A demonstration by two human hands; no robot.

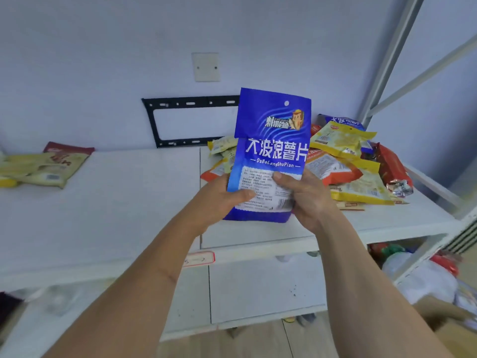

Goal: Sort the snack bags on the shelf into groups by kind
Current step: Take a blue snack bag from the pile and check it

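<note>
Spanning the width of the head view, a white shelf (116, 202) is seen carrying two separate gatherings of snack bags, with bare surface between them. At its right end a loose, unsorted heap (346, 161) of yellow, orange and red packets is piled against the wall, a second blue packet (343, 121) showing at the back of it. At the far left a small sorted group (44, 167) of pale yellow bags is laid flat, with a dark red bag (68, 148) behind it. Held upright above the shelf, just in front of the heap, a blue bag (271, 151) lettered "DaBoLangShuPian" is being read. It is gripped at its lower part from both sides: the left hand (219, 197) is curled round the left edge with the thumb pressed on the printed panel, and the right hand (307, 195) is wrapped round the right edge, thumb likewise on the front. The step in hand is judged to be identification of this packet's kind before placement. No blue group can be made out on the sorted side, so a fresh spot on the bare middle stretch would probably be needed, kept apart from the yellow bags, and the matching blue packet would then be fetched from the heap.
</note>
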